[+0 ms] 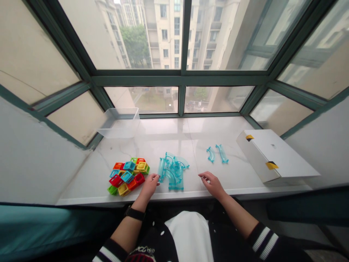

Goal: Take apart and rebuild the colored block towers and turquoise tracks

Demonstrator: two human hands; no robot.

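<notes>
Translucent blue marble-run track pieces (177,171) lie in a loose pile on the white sill. My left hand (151,185) is at the pile's left edge, its fingers curled and pressed together; whether they grip the end of a track piece is too small to tell. To the right of the pile, my right hand (213,185) rests low over the sill, fingers stretched and slightly apart, holding nothing. Beyond it lie a short curved track piece (211,154) and a longer track piece (222,153). Colourful plastic blocks (127,177) are heaped left of my left hand.
A clear plastic bin (120,125) stands at the back left, by the window. On the right is a white box (275,156) with yellow-and-black tape tabs. Green window frames (180,80) border the sill (188,196), whose front edge runs just before my body.
</notes>
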